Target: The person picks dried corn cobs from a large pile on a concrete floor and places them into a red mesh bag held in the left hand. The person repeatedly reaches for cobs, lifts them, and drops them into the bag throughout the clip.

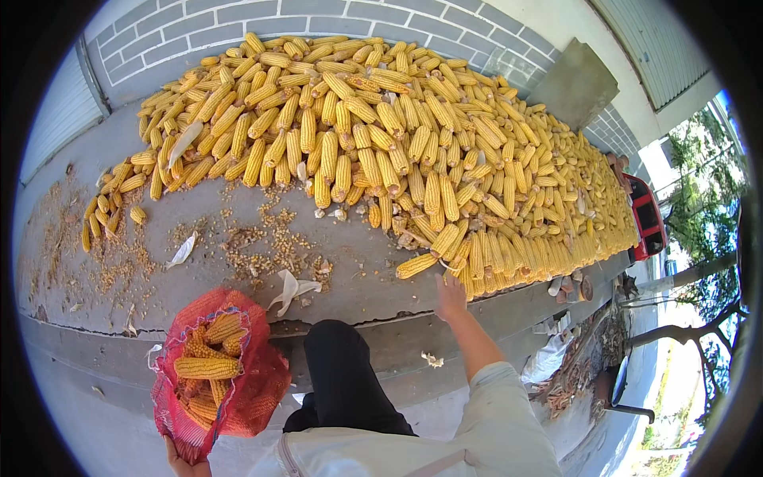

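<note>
A long pile of husked corn cobs (369, 119) lies against the wall. My right hand (451, 296) reaches to its near edge, at a cob or husk strip beside a row of stacked cobs (506, 262); whether its fingers grip anything cannot be told. A single cob (416, 266) lies just left of that hand. At the lower left stands a red mesh bag (256, 381) with its mouth spread, and several corn cobs (207, 368) show inside. My left hand (186, 462) holds the bag's rim at the bottom of the view.
Loose kernels (268, 244) and pale husks (290, 292) lie on the concrete ledge (357, 304), which has a cracked edge. A board (573, 84) leans on the brick wall (322, 24). A red vehicle (647, 217), a tree trunk (685, 277) and a white sack (545, 358) are at the right.
</note>
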`<act>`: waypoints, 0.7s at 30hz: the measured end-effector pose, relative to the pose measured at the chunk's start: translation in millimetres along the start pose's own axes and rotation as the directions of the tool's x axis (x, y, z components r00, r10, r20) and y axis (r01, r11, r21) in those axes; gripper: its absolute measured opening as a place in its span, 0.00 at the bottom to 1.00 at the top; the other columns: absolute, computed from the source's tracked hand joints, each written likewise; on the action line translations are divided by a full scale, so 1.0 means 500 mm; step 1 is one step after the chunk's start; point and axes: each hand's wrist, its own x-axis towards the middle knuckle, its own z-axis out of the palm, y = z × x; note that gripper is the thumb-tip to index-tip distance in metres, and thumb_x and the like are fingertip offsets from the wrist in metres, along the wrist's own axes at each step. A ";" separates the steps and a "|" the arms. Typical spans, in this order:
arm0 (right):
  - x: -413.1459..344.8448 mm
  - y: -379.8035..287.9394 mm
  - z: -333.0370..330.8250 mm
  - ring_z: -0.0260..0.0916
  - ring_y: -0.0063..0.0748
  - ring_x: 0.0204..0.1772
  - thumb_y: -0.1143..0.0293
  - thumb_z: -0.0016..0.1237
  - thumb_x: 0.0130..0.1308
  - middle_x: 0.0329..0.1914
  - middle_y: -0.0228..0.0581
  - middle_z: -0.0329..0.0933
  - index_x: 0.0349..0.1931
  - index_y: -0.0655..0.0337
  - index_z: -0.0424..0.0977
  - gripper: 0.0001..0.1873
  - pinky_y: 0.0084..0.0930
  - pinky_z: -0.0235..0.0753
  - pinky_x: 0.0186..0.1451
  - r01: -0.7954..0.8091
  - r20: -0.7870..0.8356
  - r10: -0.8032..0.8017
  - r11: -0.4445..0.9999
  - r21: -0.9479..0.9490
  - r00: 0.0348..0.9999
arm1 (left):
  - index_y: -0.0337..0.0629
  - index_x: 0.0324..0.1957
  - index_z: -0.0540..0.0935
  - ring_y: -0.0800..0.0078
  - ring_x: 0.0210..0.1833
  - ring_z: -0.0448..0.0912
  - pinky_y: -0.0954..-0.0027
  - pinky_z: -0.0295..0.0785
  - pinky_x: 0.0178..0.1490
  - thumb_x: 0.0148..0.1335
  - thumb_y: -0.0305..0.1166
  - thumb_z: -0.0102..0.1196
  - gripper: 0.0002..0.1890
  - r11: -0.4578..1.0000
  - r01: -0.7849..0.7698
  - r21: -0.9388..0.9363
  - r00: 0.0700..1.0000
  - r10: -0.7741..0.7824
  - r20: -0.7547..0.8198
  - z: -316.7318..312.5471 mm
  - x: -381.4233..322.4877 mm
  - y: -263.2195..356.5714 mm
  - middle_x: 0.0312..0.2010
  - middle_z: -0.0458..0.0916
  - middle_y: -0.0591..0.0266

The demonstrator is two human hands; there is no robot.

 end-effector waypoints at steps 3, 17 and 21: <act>0.173 -0.006 0.144 0.57 0.50 0.72 0.71 0.56 0.58 0.68 0.49 0.61 0.68 0.54 0.62 0.36 0.45 0.55 0.75 0.144 -0.245 -0.149 0.989 -0.040 0.958 | 0.43 0.64 0.74 0.62 0.63 0.76 0.53 0.75 0.63 0.74 0.44 0.48 0.22 0.957 0.286 0.037 0.733 -0.244 0.635 -0.120 0.056 0.080 0.63 0.77 0.60; 0.388 -0.024 0.040 0.52 0.61 0.73 0.38 0.60 0.55 0.72 0.60 0.56 0.68 0.61 0.66 0.47 0.48 0.57 0.74 -0.517 0.095 0.725 0.388 0.763 0.683 | 0.50 0.23 0.66 0.81 0.19 0.52 0.74 0.52 0.26 0.75 0.34 0.46 0.18 0.995 -0.012 0.101 0.951 0.043 -0.307 0.192 -0.075 -0.038 0.16 0.52 0.76; 0.427 -0.069 0.067 0.58 0.61 0.72 0.36 0.63 0.51 0.70 0.62 0.63 0.68 0.54 0.68 0.48 0.48 0.62 0.72 -0.379 0.175 0.524 0.311 0.871 0.834 | 0.49 0.26 0.67 0.81 0.19 0.52 0.74 0.52 0.25 0.76 0.36 0.46 0.17 0.996 -0.012 0.088 0.890 0.050 -0.453 0.247 -0.082 -0.066 0.16 0.52 0.76</act>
